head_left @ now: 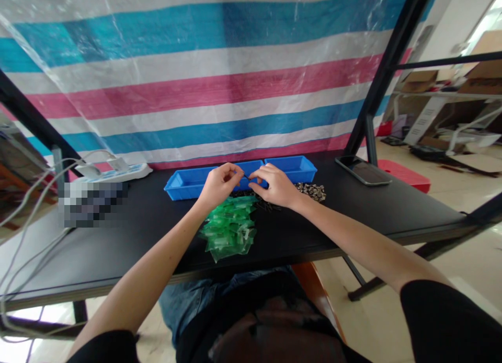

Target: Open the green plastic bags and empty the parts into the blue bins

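My left hand [224,184] and my right hand [275,186] meet above the table, each with its fingers pinched. Between the fingertips is a small dark, thin part [247,178], too small to name; both hands seem to grip it. Just below them lies a heap of loose dark, thin pieces [270,205], partly hidden by my right hand. A pile of small clear green plastic bags [229,229] lies under my left hand, nearer the table's front edge. To the right of my right hand is a heap of small shiny metal parts [314,192].
Behind the hands stand blue plastic trays [184,184] in a row on the black table [157,237]. A phone [363,170] lies at the right. On the left are a white power strip [131,172] and cables. A striped sheet [219,80] hangs behind.
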A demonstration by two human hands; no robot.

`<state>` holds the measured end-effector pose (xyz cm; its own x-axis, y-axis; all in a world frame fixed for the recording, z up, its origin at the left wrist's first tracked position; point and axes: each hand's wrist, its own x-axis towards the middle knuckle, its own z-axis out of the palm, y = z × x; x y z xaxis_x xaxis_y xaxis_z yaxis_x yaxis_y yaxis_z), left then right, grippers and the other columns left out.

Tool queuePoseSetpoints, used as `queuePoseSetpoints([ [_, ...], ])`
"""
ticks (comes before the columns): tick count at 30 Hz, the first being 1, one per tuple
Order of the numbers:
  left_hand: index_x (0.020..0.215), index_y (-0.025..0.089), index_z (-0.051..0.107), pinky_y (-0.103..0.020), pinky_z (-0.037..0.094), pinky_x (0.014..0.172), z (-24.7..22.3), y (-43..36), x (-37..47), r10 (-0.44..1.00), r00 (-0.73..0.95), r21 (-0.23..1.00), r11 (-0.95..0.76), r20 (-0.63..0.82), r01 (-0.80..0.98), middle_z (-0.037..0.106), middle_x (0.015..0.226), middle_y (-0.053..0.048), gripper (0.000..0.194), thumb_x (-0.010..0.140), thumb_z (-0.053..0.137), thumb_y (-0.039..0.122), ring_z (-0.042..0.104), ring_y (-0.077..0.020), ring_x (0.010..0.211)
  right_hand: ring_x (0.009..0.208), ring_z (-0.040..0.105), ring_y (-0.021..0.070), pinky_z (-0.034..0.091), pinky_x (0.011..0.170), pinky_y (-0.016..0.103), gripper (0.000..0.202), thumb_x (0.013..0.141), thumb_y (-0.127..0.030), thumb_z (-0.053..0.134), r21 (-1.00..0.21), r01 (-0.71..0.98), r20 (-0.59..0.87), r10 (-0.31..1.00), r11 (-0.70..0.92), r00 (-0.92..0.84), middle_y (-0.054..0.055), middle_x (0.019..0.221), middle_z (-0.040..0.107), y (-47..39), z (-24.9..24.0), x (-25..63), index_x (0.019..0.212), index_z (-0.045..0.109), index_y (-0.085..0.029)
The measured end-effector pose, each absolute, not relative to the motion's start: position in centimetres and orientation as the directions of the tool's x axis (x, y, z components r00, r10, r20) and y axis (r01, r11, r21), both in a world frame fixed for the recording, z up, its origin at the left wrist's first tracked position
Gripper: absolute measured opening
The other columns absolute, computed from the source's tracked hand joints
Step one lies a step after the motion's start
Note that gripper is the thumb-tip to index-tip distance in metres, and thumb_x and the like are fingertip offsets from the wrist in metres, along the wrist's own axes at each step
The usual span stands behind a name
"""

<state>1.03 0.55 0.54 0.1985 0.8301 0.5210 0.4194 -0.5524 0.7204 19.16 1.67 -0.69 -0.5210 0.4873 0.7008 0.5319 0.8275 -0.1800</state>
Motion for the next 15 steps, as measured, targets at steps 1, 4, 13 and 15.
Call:
queuePoseSetpoints([
  [1,0.079,0.015,0.057,-0.022,0.038,0.051,0.58,0.47,1.1,0.832,0.197,0.731,-0.551,0.519,0.403,0.055,0.056,0.002,0.021,0.077,0.055,0.036,0.052,-0.0109,0.053,0.07,0.053,0.016,0.037,0.078,0.031,0.013,0.081,-0.024,0.057,-0.182,0.532,0.702,0.488,0.827,-0.518,0.003,0.069,0.058,1.69,-0.71,19.16,0.087,0.063,-0.013],
  [4,0.08,0.015,0.057,-0.021,0.038,0.051,0.66,0.25,1.28,0.837,0.199,0.745,-0.546,0.51,0.384,0.055,0.056,0.002,0.021,0.077,0.055,0.036,0.052,-0.0107,0.053,0.07,0.053,0.0159,0.038,0.078,0.031,0.011,0.081,-0.023,0.056,-0.185,0.526,0.717,0.48,0.83,-0.505,0.003,0.069,0.059,1.62,-0.72,19.14,0.084,0.062,-0.014],
  [13,0.081,0.015,0.057,-0.021,0.037,0.049,0.35,0.51,1.17,0.827,0.225,0.706,-0.559,0.516,0.436,0.056,0.055,0.001,0.022,0.078,0.052,0.035,0.05,-0.0102,0.05,0.07,0.052,0.0164,0.039,0.075,0.03,0.01,0.081,-0.019,0.052,-0.225,0.546,0.753,0.5,0.807,-0.429,0.002,0.068,0.058,1.09,-0.2,19.17,0.083,0.061,-0.016],
  [15,0.08,0.015,0.057,-0.021,0.037,0.049,0.29,0.55,1.21,0.829,0.226,0.705,-0.555,0.511,0.442,0.056,0.055,0.001,0.021,0.078,0.052,0.035,0.05,-0.0102,0.05,0.07,0.052,0.0167,0.04,0.075,0.03,0.011,0.081,-0.019,0.051,-0.222,0.541,0.765,0.489,0.811,-0.42,0.003,0.068,0.057,1.19,-0.21,19.22,0.084,0.061,-0.015],
])
